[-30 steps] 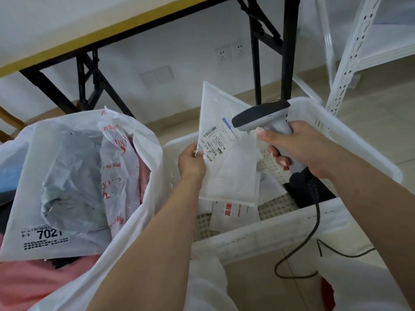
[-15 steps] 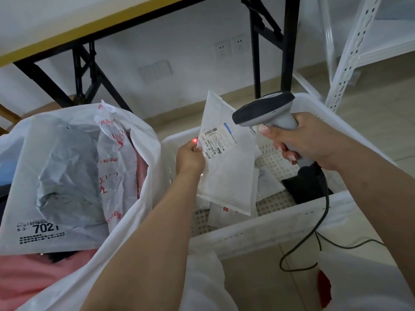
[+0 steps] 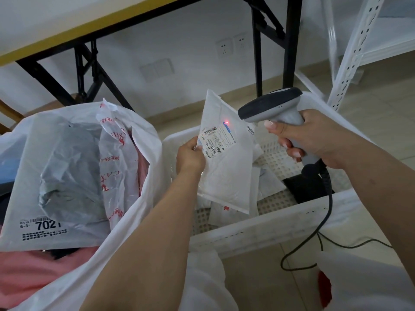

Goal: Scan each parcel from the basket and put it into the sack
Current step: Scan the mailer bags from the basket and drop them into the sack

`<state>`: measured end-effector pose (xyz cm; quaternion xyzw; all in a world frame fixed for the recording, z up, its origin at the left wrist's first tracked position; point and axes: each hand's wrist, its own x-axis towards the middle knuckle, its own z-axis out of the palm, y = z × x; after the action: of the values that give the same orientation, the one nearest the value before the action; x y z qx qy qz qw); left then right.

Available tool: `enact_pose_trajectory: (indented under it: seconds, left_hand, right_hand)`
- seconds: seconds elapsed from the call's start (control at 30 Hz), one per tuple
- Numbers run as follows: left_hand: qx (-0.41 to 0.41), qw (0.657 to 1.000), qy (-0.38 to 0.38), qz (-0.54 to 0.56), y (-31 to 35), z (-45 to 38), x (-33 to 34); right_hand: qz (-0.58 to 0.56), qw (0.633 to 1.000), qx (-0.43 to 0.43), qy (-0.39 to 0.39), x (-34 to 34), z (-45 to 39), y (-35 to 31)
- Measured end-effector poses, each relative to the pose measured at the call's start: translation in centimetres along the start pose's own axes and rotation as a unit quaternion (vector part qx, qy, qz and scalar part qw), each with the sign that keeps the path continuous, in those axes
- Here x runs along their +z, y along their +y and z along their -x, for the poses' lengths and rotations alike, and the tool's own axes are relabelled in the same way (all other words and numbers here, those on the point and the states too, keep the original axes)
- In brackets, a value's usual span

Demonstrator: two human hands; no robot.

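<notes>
**Scanner's red dot reaches the label as a parcel is held over the basket**

Thumb and fingers of the left hand [image 3: 190,157] are pinching the left edge of a white padded mailer [image 3: 226,167], holding it upright above the white perforated basket [image 3: 269,227]. The right hand [image 3: 314,142] is wrapping its fingers round the grip of a grey corded barcode scanner [image 3: 272,106], forefinger lying along the front where the trigger would probably be. The red aiming dot [image 3: 226,121], which half a second ago was falling beside the left thumb, is now landing at the upper right corner of the shipping label [image 3: 219,141], though whether it is crossing the barcode is hard to tell. That suggests the scan is being lined up rather than finished. More white parcels [image 3: 226,213] are lying in the basket beneath. To the left, the white plastic sack [image 3: 143,122] is standing open, already holding a grey mailer [image 3: 67,167] and other packets, waiting for this one.
</notes>
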<state>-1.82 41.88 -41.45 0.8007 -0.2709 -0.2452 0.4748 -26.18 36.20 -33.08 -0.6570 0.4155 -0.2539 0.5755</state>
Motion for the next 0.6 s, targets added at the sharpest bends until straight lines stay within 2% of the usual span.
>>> enact_pose_trajectory:
  seconds: [0.2,0.33,0.5,0.6]
  left_hand:
    - [0.000,1.000,0.005,0.010,0.4,0.6,0.1]
    - [0.004,0.998,0.009,0.058,1.7,3.3,0.4]
    - [0.110,0.986,0.018,0.123,6.4,7.5,-2.3]
    - [0.152,0.979,0.069,0.114,10.6,8.7,-7.5]
  right_hand:
    - [-0.014,1.000,0.001,-0.001,-0.1,0.4,-0.4]
    - [-0.089,0.996,-0.013,0.019,0.4,1.6,-1.2]
    - [-0.146,0.988,-0.026,0.037,3.0,3.9,-3.7]
    - [-0.154,0.986,-0.056,0.028,5.2,5.4,-7.1]
